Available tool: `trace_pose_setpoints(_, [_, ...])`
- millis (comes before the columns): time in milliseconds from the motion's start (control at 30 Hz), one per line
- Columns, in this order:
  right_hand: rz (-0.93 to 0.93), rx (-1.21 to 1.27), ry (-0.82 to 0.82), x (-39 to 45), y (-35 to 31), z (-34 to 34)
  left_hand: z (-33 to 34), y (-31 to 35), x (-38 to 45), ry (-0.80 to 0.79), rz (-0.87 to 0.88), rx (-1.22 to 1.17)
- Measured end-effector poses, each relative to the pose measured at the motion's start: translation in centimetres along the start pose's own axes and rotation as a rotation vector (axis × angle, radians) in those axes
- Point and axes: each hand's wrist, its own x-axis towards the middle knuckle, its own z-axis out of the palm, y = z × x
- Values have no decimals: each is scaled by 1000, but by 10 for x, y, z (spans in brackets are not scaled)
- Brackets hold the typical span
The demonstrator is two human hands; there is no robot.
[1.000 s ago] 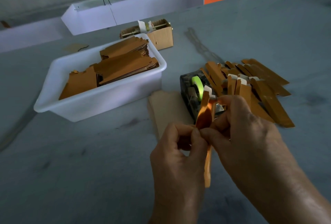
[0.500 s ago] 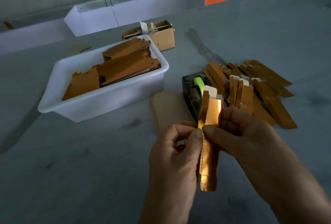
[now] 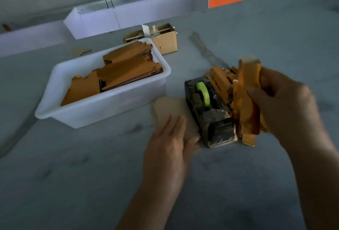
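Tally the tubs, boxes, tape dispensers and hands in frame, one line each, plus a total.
White tub: 1
Cardboard box: 1
Tape dispenser: 1
Hands: 2, with the left hand flat on the pale sheet and the right hand gripping a brown card strip
Total: 5

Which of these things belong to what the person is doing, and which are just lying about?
In use: folded orange card strip gripped by the right hand; pale beige card sheet under the flat left hand; dark tape dispenser with green roll between them.
Lying about: white plastic tub of brown card blanks; small brown cardboard box; heap of orange strips; long white trough.
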Motion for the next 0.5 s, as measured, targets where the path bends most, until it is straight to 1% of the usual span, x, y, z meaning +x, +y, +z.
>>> trace_pose_setpoints(33, [25,-65,-35,8,6,7,3,-2,1,-47,45,88])
trace_pose_setpoints(100, [63,-213,-108,18,18,19,10,-5,1,-59,120,176])
trace_pose_setpoints(133, [77,-254,-111,18,23,23,12,-6,-1,-50,137,195])
trace_pose_setpoints(200, [64,-267,-37,11,26,24,15,-6,-6,-26,143,231])
trace_pose_setpoints(300, [-30,-194,91,-8,21,18,13,-4,-9,57,131,224])
trace_pose_setpoints(367, [-38,-100,124,-22,15,13,7,-3,-7,90,84,204])
trace_pose_setpoints(433, [-31,-2,116,-36,7,6,1,-2,-5,124,47,226])
trace_pose_setpoints(500, [-26,109,47,-53,-2,-1,-2,0,-8,137,36,248])
